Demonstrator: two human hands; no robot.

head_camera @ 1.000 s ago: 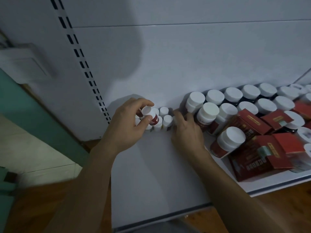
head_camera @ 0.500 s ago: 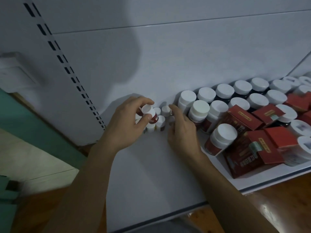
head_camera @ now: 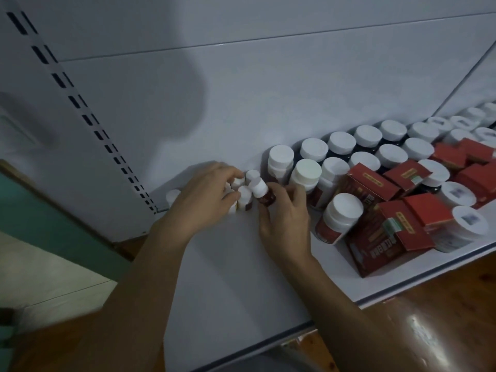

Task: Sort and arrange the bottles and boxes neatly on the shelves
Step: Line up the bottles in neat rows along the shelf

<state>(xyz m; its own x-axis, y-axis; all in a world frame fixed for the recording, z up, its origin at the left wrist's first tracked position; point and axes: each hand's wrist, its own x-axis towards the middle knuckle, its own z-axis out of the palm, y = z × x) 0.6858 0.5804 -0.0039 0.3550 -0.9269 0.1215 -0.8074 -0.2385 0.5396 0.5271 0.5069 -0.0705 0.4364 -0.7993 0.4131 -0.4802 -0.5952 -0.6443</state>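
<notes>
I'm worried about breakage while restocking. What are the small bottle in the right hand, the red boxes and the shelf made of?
Small bottle gripped by the right hand: dark reddish body, glass or plastic, too dim to tell; matte white cap looks plastic. Red boxes: printed cardboard, folded flaps showing. Shelf: probably white-painted sheet metal, smooth with faint sheen.

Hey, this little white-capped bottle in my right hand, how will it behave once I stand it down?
The little bottle looks narrow for its height, so it would probably tip when bumped, perhaps knocking the small bottles beside it. The right hand pinches it with fingers only, so it seems light. Round, it may roll.
</notes>
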